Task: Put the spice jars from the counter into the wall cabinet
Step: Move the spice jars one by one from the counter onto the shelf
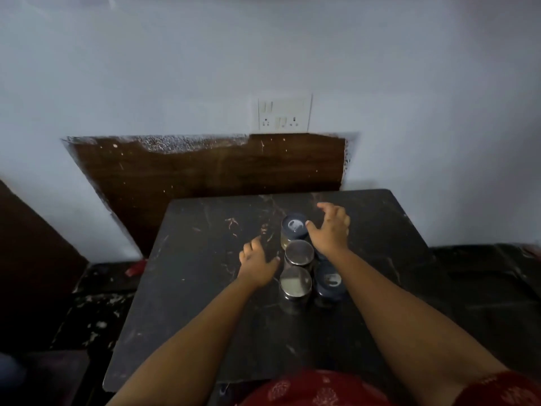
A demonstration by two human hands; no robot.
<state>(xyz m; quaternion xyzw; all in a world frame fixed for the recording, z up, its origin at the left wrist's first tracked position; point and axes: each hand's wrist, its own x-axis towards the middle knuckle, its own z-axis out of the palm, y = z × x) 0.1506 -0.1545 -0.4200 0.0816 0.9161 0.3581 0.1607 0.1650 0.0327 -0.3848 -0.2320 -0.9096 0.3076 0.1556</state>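
— Jars first: I see them bunched in a tight cluster mid-table (205, 288), which I'd guess is so both hands can reach them without shifting.

— What has the left hand (257, 265) got?

— From my feed its fingers curl round a dark, slim object (268, 244) standing just left of the cluster; too dark to say if it's a jar. The forearm runs straight in from below, wrist low to the table.

— And the middle?

— Two steel-lidded jars (296, 281) in a line, a blue-lidded jar (294, 225) behind them, another blue-lidded one (328, 281) at the right front. All upright on the table.

— The right hand (330, 230)?

— Spread wide, holding nothing, thumb right beside the rear blue lid, fingers arched above the table. I read that as shaping for a grasp. No cabinet shows in my view.
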